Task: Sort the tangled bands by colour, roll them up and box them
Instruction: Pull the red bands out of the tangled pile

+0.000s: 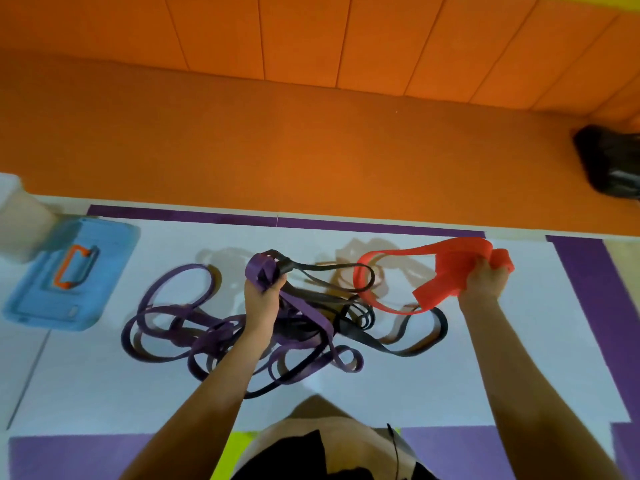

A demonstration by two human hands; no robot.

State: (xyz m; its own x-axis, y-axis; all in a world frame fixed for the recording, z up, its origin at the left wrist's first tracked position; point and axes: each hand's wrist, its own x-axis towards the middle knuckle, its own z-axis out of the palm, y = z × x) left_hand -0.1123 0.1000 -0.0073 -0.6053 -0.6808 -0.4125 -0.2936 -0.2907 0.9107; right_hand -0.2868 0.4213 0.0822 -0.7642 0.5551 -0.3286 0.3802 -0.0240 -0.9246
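On the white mat (519,358), the left hand (265,296) is clutching bunched purple bands (173,327) and black bands (408,348). The right hand (485,280) is gripping the red band (460,249), raised at the right. A black loop seems to be threading it, so pulling risks tightening the snarl.

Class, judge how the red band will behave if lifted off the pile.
Probably floppy: the red band droops in folds from the right hand. Likely light; one hand holds it. May snag where a black band crosses its loop.
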